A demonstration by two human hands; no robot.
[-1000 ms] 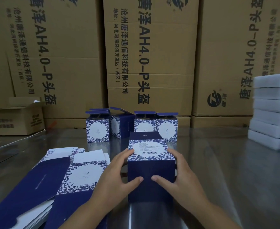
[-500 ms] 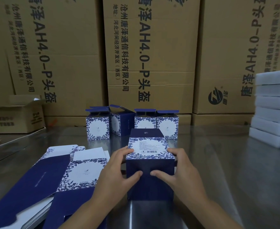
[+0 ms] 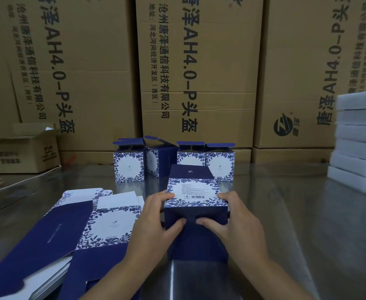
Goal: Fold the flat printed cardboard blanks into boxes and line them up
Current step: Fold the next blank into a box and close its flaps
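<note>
box: printed box [image 3: 196, 193] stands on the desk [image 3: 307, 224] at 6 o'clock, near edge, barcode panel up, one dark flap sticking out at its 12 o'clock side.
left grip: left grip [image 3: 154, 226] clamped on the box, fingers round its 9 o'clock side, thumb pressing the near dark face.
right grip: right grip [image 3: 234, 226] mirrors it at the 3 o'clock side; thumbs nearly meet at the face's seam.
handling: thin printed card, hollow, so likely very light. Stiff along creases, soft mid-panel; hard squeeze would probably dent it. Glossy print may slip.
where to hold: edges and corners, two opposite sides, as now; keep pressure off panel centres.
step (guess): seating the near flap.
blanks: flat stack [image 3: 110, 224] at 8 o'clock, just beside the left grip.
row: four folded boxes [image 3: 173, 158] at 12 o'clock, side by side, top flaps up; insides not visible.
small carton: brown [image 3: 26, 152], 10 o'clock, flaps open, contents can't tell.
slabs: white stack [image 3: 359, 135] at 3 o'clock.
big cartons: wall [image 3: 199, 72] behind the row, closed.
</note>
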